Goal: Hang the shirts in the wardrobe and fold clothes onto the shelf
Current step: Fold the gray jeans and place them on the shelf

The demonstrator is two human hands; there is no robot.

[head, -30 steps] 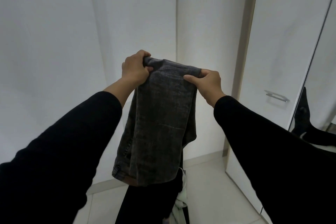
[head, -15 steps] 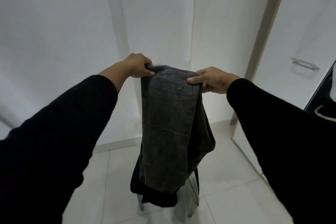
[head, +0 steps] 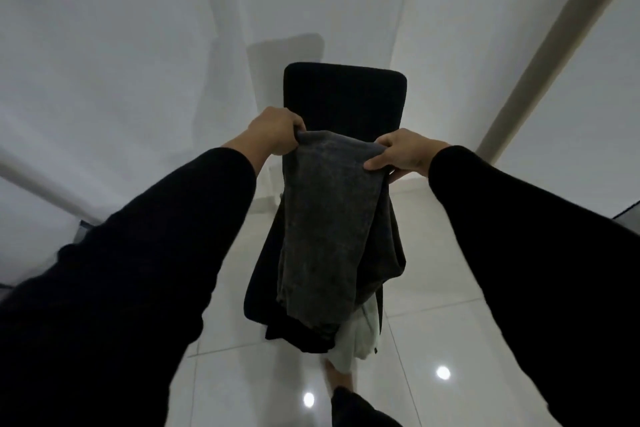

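Over the black chair, I hold folded grey jeans by their top fold, my left hand clenched on one corner and my right hand pinching the other. They hang in front of the chair back, above dark and pale clothes heaped on the seat. Glossy white floor tiles surround the chair, and plain white walls rise behind it.

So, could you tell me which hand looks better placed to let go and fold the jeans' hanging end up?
Probably the right hand: it only pinches its corner of the jeans, while the left hand has a fuller fist on its corner and could hold alone.
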